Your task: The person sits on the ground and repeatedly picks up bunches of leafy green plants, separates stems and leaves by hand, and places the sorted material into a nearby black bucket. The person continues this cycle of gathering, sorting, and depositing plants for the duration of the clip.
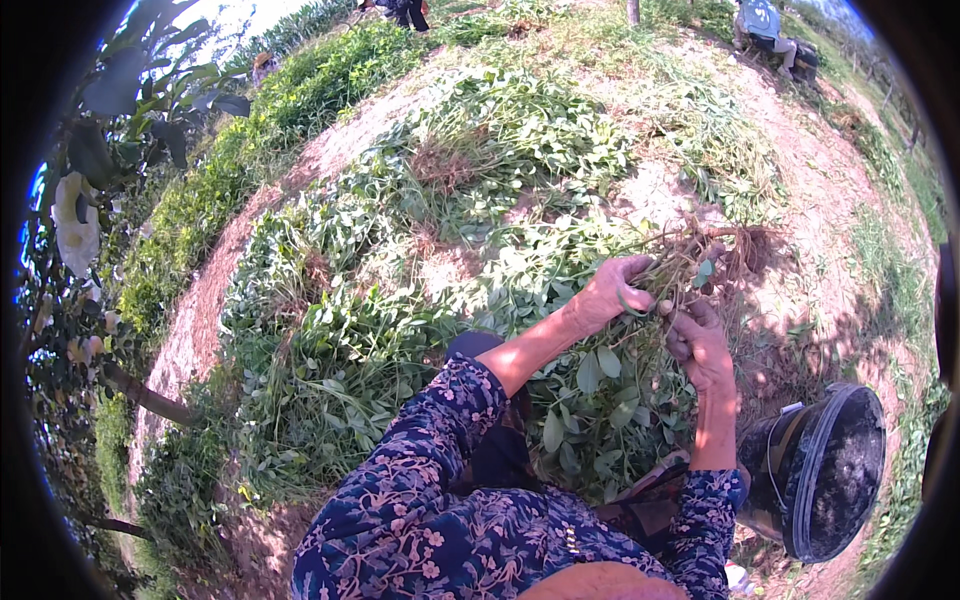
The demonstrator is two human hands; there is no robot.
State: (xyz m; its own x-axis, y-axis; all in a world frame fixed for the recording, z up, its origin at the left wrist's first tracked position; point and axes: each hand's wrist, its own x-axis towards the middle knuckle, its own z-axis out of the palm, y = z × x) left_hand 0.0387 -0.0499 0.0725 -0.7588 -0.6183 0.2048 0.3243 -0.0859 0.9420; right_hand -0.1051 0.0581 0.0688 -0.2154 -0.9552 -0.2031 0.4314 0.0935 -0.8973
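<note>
My left hand (611, 294) grips the stems of an uprooted peanut plant (694, 259), whose reddish roots point away from me and to the right. Just below the roots, my right hand (697, 337) has its fingertips closed around a small pale pod (665, 307) on the plant. Green leafy stems hang down below both hands, over my lap. To the right of my right forearm, a black plastic bucket (840, 472) with a wire handle lies tilted, its mouth facing right; its inside is dark and hard to make out.
Pulled leafy plants (352, 345) cover the ground ahead and left. A tree branch (154, 397) and pale fruit bags (75, 225) are at the far left. Bare soil (810, 202) runs along the right. One person (761, 30) sits at the upper right; another (405, 11) is at the top.
</note>
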